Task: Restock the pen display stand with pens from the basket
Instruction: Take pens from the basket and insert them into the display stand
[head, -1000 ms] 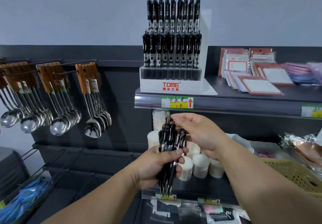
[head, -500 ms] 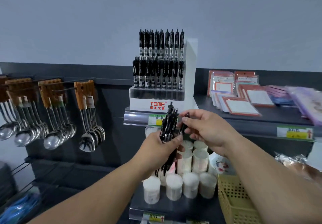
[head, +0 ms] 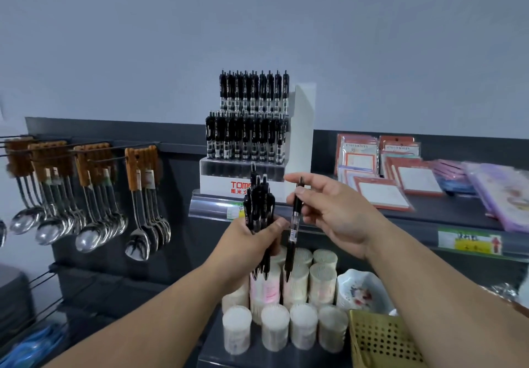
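Observation:
A white pen display stand (head: 303,138) sits on the upper shelf, with two rows of black pens in it. Just below and in front of it, my left hand (head: 252,241) grips a bundle of black pens (head: 259,204) upright. My right hand (head: 337,213) pinches a single black pen (head: 294,224) by its upper part, held upright just right of the bundle and apart from it. The yellow perforated basket (head: 380,339) shows at the bottom right; its inside is hidden.
Spoons with wooden handles (head: 137,196) hang on hooks at the left. Notepads (head: 395,178) lie on the upper shelf right of the stand. Round white tubs (head: 303,324) crowd the lower shelf under my hands, beside a small dish (head: 360,290).
My right hand has drawn one pen out of the bundle and moved it to the right. The view has tilted upward, so both hands sit closer to the stand.

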